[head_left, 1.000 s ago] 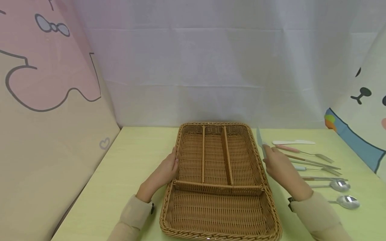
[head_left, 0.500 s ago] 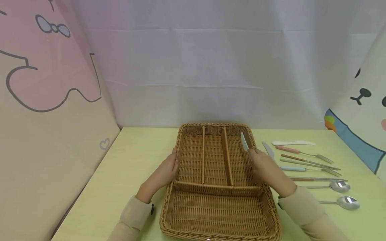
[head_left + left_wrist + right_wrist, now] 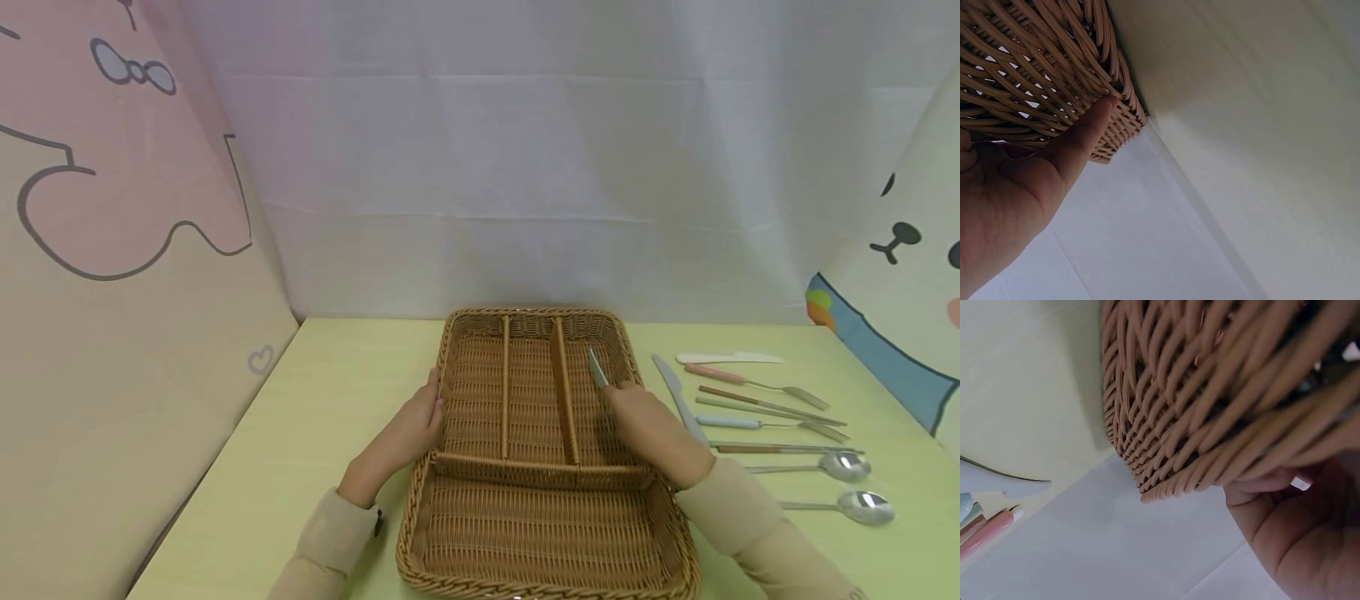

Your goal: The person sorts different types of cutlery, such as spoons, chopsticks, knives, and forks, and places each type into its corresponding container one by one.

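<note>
A brown wicker basket (image 3: pixel 540 468) with dividers stands on the table. My left hand (image 3: pixel 405 429) rests against its left side, a straight finger (image 3: pixel 1088 128) lying along the outer weave in the left wrist view. In the right rear compartment, my right hand (image 3: pixel 645 421) pinches a table knife (image 3: pixel 597 367), its pale blade pointing away and up from the fingers. The knife's other end is hidden by the hand. In the right wrist view the basket wall covers part of that hand (image 3: pixel 1310 531).
Right of the basket lie a grey knife (image 3: pixel 677 392), a white knife (image 3: pixel 727 358), a pink-handled fork (image 3: pixel 720 372), a blue-handled fork (image 3: pixel 729 422), chopsticks (image 3: pixel 772 405) and spoons (image 3: pixel 846 465). A white cloth (image 3: pixel 525 167) hangs behind the table (image 3: pixel 352 367).
My right hand has carried the knife from beside the basket's right rim leftward over it and down into the right rear compartment. The left hand has stayed at the basket's left side.
</note>
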`<move>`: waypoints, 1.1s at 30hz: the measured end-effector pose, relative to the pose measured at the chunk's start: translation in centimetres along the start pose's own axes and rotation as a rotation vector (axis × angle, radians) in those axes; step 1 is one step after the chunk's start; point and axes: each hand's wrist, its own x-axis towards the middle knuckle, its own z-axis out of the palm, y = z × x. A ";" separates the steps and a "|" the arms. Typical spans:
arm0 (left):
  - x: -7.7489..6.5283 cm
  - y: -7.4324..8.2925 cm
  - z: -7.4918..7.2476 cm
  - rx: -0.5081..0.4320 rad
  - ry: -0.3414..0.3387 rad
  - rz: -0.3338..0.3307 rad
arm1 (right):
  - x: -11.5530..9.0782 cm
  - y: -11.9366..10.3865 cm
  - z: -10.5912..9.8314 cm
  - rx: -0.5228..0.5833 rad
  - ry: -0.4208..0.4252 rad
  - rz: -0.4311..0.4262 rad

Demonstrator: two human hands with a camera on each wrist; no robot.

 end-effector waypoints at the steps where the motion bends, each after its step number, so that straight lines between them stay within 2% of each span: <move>1: 0.0 0.0 0.0 0.000 0.000 -0.001 | 0.0 0.1 0.1 -0.010 0.005 -0.004; 10: 0.0 0.0 0.0 0.001 -0.009 -0.002 | 0.3 0.6 0.7 -0.049 0.021 -0.018; 18: 0.1 0.2 -0.1 -0.005 -0.011 0.001 | 0.0 0.4 0.3 -0.140 -0.078 -0.030; 24: 0.1 0.1 -0.2 -0.010 -0.010 0.003 | 0.0 0.6 0.6 -0.172 -0.085 -0.069; 33: 0.0 -0.1 -0.2 -0.027 -0.014 0.003 | 0.0 0.6 1.0 -0.153 -0.122 -0.075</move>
